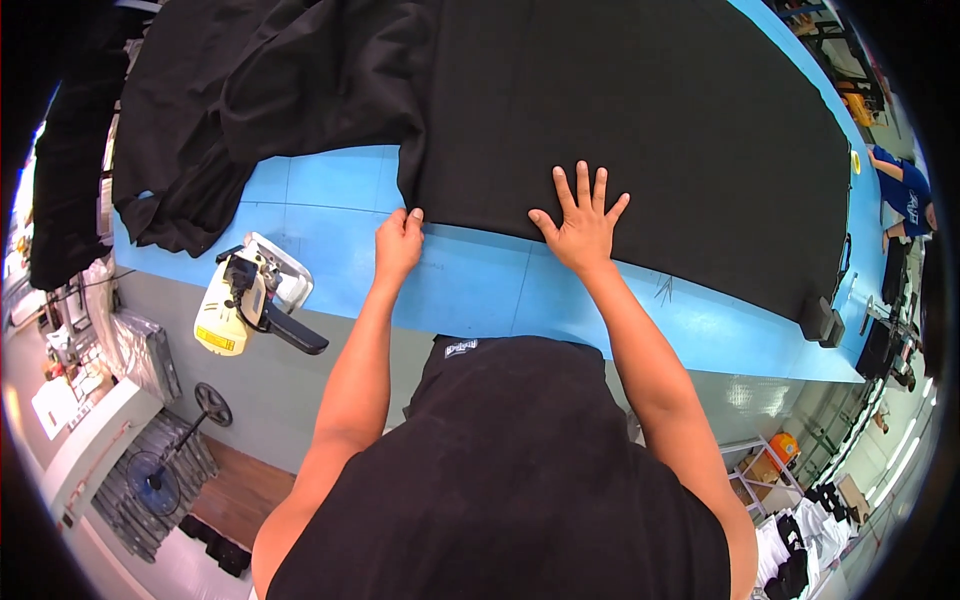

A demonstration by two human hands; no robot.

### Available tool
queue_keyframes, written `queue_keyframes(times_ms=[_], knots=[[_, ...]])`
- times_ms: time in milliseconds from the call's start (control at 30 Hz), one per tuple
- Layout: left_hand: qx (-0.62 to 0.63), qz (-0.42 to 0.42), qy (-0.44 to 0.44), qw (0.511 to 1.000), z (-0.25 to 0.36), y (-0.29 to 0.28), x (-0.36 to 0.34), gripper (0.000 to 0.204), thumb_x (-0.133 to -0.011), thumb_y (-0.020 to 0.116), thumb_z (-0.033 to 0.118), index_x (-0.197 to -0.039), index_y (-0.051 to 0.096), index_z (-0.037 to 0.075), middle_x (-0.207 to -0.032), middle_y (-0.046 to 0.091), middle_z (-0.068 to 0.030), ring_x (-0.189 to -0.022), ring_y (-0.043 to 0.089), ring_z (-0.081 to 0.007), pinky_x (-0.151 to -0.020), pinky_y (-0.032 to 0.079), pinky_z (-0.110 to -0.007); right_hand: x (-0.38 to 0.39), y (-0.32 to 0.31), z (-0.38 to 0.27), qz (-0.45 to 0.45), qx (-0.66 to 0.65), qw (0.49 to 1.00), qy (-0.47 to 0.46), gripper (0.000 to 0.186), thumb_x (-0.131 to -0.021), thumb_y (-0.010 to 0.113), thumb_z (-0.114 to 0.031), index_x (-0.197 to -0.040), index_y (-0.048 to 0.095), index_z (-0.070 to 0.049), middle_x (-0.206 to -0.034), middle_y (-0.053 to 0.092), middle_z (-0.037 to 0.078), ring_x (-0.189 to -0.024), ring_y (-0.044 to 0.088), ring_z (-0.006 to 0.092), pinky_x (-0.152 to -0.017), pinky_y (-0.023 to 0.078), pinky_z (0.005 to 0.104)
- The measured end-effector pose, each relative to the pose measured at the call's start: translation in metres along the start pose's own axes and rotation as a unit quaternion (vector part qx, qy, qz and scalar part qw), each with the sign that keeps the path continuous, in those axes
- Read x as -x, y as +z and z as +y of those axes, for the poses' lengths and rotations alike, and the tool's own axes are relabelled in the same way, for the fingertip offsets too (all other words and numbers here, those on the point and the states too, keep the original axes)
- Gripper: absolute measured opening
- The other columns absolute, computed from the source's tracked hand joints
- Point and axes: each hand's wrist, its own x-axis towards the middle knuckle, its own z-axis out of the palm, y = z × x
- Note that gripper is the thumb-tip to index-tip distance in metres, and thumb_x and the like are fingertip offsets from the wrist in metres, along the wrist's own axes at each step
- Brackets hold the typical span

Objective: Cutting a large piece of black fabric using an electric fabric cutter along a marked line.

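A large sheet of black fabric (650, 90) lies over the blue table (480, 280), flat on the right and bunched in loose folds on the left. My left hand (399, 240) is closed on the fabric's near edge where the folds meet the flat part. My right hand (582, 215) rests palm down on the flat fabric, fingers spread. Left of my left arm, a cream cutting machine (222, 315) with a dark handle sits near the table's front edge.
A black block (823, 320) sits at the fabric's right corner, a yellow roll (855, 160) beyond it. A person in blue (902, 195) is at the far right. Dark fabric (70, 180) hangs at far left; a fan (153, 485) stands below. White and black cloth piles (815, 530) lie lower right.
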Motion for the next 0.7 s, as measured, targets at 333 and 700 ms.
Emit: queue_keyframes(times_ms=[333,700], knots=[[-0.071,-0.010,-0.019,0.997,0.010,-0.009,0.005,0.041,-0.098,0.058,0.031,-0.076,0.056,-0.003,-0.064,0.063,-0.0181,-0.061,0.063,-0.0313,-0.061,0.049,-0.044,-0.016,0.004,-0.061,0.009,-0.031,0.998,-0.050,0.073,-0.093,0.044,-0.068,-0.154,0.038,-0.028,-0.164,0.023,0.010,-0.152,0.012,0.0392,-0.108,0.002,0.0785],[-0.172,0.070,0.467,0.864,0.145,0.023,-0.013,0.032,-0.095,0.062,0.023,-0.124,0.062,0.008,-0.132,0.058,-0.0125,-0.126,0.051,-0.0333,-0.106,0.037,-0.049,-0.018,-0.003,-0.061,-0.016,-0.039,0.998,-0.035,0.072,-0.094,0.042,-0.068,-0.155,0.034,-0.030,-0.166,0.018,0.007,-0.153,0.008,0.0371,-0.110,0.000,0.0776]])
